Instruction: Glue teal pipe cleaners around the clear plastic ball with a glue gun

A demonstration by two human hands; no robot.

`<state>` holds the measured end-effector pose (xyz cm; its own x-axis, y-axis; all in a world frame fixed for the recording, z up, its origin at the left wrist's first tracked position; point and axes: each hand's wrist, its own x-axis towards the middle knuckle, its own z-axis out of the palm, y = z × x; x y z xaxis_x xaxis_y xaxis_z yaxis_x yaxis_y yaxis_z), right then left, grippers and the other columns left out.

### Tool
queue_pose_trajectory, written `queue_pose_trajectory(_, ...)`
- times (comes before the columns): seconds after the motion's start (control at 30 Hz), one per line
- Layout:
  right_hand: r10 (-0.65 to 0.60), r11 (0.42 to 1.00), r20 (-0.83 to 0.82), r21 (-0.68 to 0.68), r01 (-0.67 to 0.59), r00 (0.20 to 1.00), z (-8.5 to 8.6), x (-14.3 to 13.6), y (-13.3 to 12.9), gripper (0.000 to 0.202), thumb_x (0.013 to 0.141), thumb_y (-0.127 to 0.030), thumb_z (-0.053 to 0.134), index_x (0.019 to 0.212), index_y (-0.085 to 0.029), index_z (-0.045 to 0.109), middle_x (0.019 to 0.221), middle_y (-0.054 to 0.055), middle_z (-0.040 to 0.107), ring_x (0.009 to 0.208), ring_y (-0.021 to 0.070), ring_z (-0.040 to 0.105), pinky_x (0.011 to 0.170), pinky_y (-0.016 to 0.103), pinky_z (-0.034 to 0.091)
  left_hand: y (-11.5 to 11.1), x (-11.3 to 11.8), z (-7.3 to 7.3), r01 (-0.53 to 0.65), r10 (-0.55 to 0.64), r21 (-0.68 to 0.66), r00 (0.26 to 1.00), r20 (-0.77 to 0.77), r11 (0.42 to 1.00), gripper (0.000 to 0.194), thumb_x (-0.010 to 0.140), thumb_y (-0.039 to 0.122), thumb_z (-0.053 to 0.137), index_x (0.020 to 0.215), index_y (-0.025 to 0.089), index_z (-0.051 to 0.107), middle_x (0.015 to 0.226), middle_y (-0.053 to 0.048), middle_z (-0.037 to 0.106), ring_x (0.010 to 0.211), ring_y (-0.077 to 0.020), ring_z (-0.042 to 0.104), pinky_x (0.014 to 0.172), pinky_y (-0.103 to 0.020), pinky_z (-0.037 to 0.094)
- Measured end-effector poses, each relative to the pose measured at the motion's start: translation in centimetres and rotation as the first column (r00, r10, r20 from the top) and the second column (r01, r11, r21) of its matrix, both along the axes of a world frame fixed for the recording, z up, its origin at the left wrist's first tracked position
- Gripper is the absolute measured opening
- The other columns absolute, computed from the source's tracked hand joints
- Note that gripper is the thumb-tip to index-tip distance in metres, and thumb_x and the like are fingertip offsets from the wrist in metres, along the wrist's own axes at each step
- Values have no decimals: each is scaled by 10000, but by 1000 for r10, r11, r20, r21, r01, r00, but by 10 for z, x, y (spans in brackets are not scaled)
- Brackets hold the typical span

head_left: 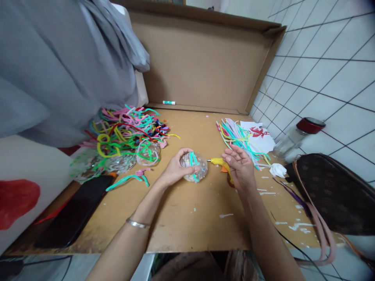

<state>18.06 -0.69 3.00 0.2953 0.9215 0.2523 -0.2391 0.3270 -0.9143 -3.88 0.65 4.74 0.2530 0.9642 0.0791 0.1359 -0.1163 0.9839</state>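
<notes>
My left hand (179, 167) is wrapped round a clear, rounded plastic piece (201, 166) with turquoise fuzzy strips across it, close above the table. Just right of the piece is a yellow glue gun (217, 161), its metal nozzle pointing left at it. My right hand (240, 166) is beside the glue gun and partly covers it. Its fingers are curled and pinched together, palm partly turned up; whatever they hold, if anything, is too small to make out. Part of the glue gun's handle shows below the fingers.
At left lie a heap of coloured pipe cleaners (125, 130), clear plastic pieces (121, 163) and a black phone (77, 210). More pipe cleaners (234, 132), a jar (290, 142), crumpled tissue (277, 170) and a brown bag (334, 191) are at right. A cardboard panel (202, 62) stands behind.
</notes>
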Motion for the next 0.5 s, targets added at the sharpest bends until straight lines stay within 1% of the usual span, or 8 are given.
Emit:
queue_pose_trajectory(0.1, 14, 998, -144, -53, -22, 989, 5, -4, -2, 450, 560, -212, 819, 974, -236, 644, 888, -6, 690, 828, 133, 670, 846, 322, 544, 1, 1, -5, -7, 7, -7, 1000, 12, 1000, 614, 541, 362, 758, 1059, 169, 491, 991, -24, 551, 859, -159, 540, 756, -246, 461)
queue_pose_trajectory(0.2, 11, 997, -226, -72, -28, 974, 9, -6, -3, 463, 499, -166, 830, 924, -239, 661, 863, -27, 681, 824, 108, 656, 841, 273, 537, 3, 0, -11, -6, 6, 13, 1000, 14, 1000, 601, 557, 355, 763, 1064, 174, 498, 969, -14, 540, 837, -149, 531, 758, -242, 451)
queue_pose_trajectory(0.33, 10, 995, -263, -96, -37, 965, 8, -5, -1, 466, 471, -132, 816, 899, -236, 667, 833, -38, 673, 781, 87, 640, 770, 227, 540, 5, -1, -15, 1, -2, 13, 1000, 21, 1000, 608, 561, 348, 768, 1078, 178, 496, 943, -6, 533, 800, -139, 523, 743, -241, 441)
queue_pose_trajectory(0.5, 0, 995, -279, -97, -28, 960, 6, -5, 0, 439, 456, -101, 783, 860, -212, 650, 800, -41, 667, 720, 67, 625, 705, 191, 531, 6, -1, -16, -2, 2, 9, 999, 33, 1000, 618, 551, 346, 770, 1080, 176, 499, 944, -6, 539, 803, -142, 529, 752, -246, 443)
